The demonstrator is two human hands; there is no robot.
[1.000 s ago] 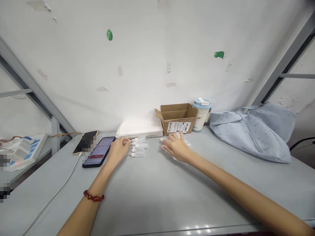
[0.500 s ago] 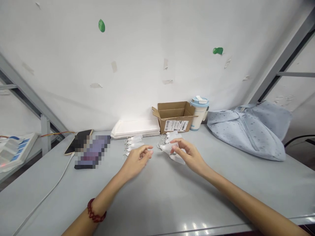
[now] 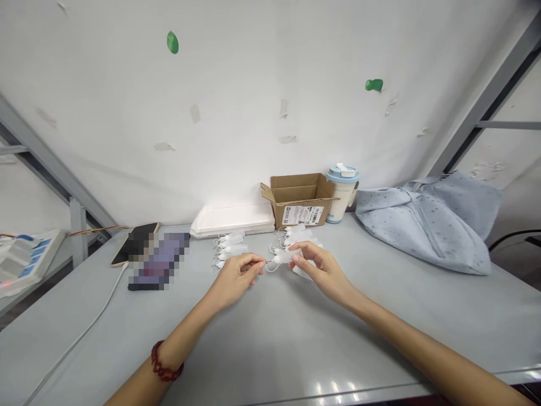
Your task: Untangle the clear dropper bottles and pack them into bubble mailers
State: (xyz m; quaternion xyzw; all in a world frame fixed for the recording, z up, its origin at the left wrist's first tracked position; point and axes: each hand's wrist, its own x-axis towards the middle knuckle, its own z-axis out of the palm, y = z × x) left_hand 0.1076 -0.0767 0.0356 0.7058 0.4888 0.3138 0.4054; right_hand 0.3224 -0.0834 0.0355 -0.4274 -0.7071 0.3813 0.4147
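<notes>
My right hand [image 3: 323, 268] is closed round a small translucent squeeze bottle [image 3: 285, 257], lifted slightly with its thin tip pointing left. At that tip, my left hand [image 3: 237, 277] pinches thumb against fingers; a thin looped strap hangs just under it. Several similar bottles [image 3: 231, 248] lie in a column behind my left hand, their looped ends to the left. More bottles [image 3: 295, 230] lie behind my right hand, and another [image 3: 302, 270] is partly hidden beneath it.
An open cardboard box [image 3: 302, 206] stands at the wall between a stack of white sheets [image 3: 234, 219] and a lidded cup [image 3: 340, 197]. A blue cloth bag [image 3: 422, 225] lies right. Two phones [image 3: 158, 265] and a white cable [image 3: 91, 330] are left on the grey table [image 3: 270, 349].
My right hand has taken hold of a bottle and turned it level, tip leftward. My left fingers have closed at its tip, having been slightly apart and holding nothing.
</notes>
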